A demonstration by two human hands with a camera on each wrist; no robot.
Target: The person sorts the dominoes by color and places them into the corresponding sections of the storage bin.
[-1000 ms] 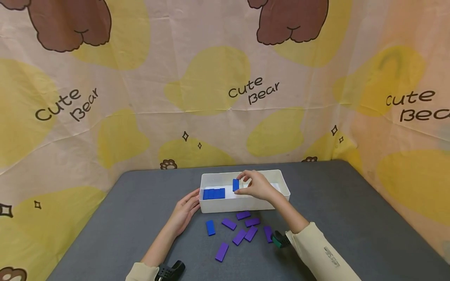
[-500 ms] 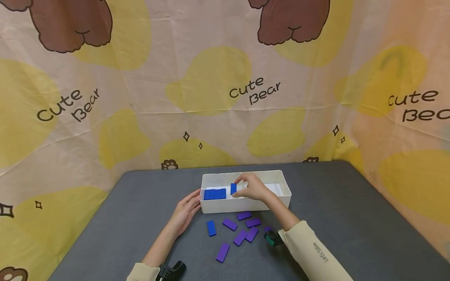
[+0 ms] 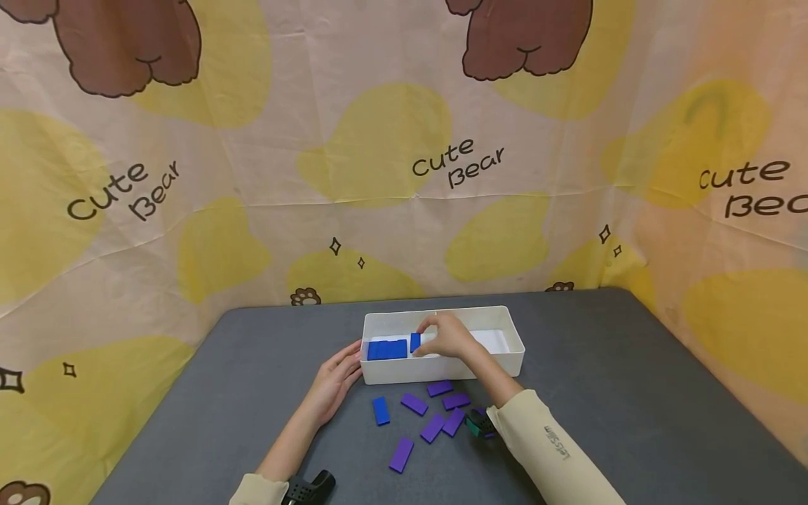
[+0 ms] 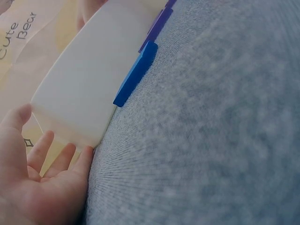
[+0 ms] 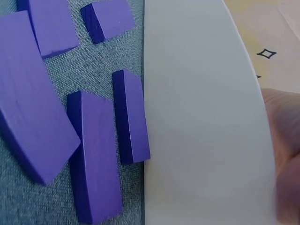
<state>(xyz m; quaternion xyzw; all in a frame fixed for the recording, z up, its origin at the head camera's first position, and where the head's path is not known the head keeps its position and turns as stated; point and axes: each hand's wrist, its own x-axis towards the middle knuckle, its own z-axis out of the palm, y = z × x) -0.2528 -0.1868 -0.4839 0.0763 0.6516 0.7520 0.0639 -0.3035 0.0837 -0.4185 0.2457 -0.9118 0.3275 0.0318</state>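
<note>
A long white box stands on the grey table, with a row of blue blocks lying side by side in its left end. Between thumb and fingers, my right hand pinches another blue block inside the box, upright and just right of that row. The box wall hides this block in the right wrist view. My left hand touches the left end of the box with extended fingertips; the left wrist view shows its thumb up at the rim. One more blue block lies on the table before the box.
Several purple blocks are scattered on the table in front of the box, one partly behind the right wrist's camera. A printed cloth hangs behind the grey table.
My right hand has moved left and down into the box with the pinched blue block, nearer the row. My left hand has stayed at the box's left end.
</note>
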